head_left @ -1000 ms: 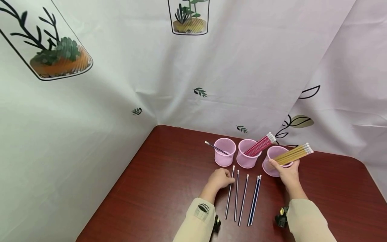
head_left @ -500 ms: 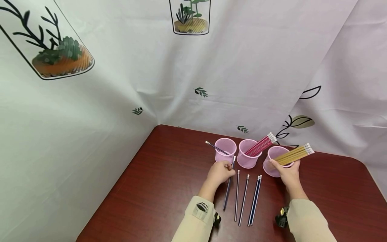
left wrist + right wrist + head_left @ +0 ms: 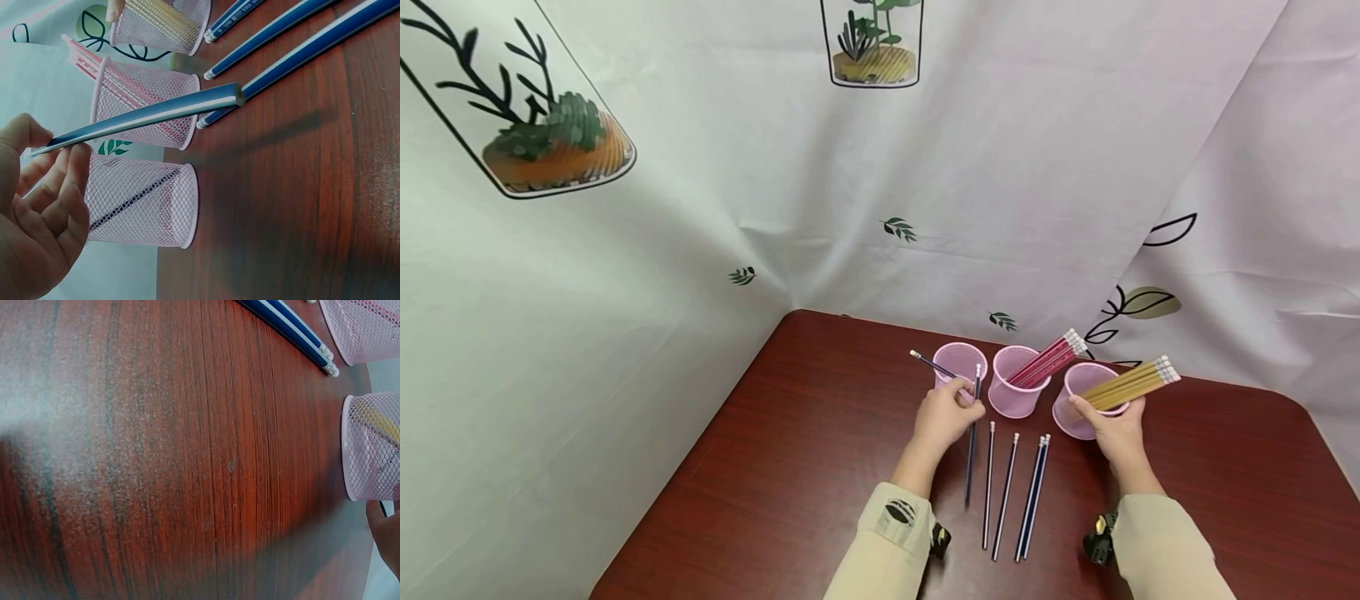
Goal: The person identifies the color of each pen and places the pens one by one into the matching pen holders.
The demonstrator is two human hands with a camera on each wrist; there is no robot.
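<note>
My left hand [image 3: 946, 417] pinches a dark blue pencil [image 3: 150, 115] between thumb and fingers near its white eraser end. The pencil is raised, its shadow falling on the tabletop in the left wrist view. Just beyond that hand stands the left pink mesh cup [image 3: 140, 219], in which one blue pencil [image 3: 931, 363] leans out to the left. My right hand [image 3: 1116, 435] grips the right pink mesh cup [image 3: 1067, 415], thumb on its near side. Yellow pencils [image 3: 1123, 386] lean out of this cup to the right, erasers up.
Between them, the middle pink mesh cup [image 3: 1011, 402] holds a bundle of red-pink pencils [image 3: 1043, 365]. Several blue pencils [image 3: 1006, 496] lie on the dark red wooden table [image 3: 790, 467], erasers toward the cups. A patterned white cloth [image 3: 1037, 167] hangs behind the table.
My left hand has lifted the leftmost blue pencil from the table and carried it forward to the left cup. My right hand stays on the right cup.
</note>
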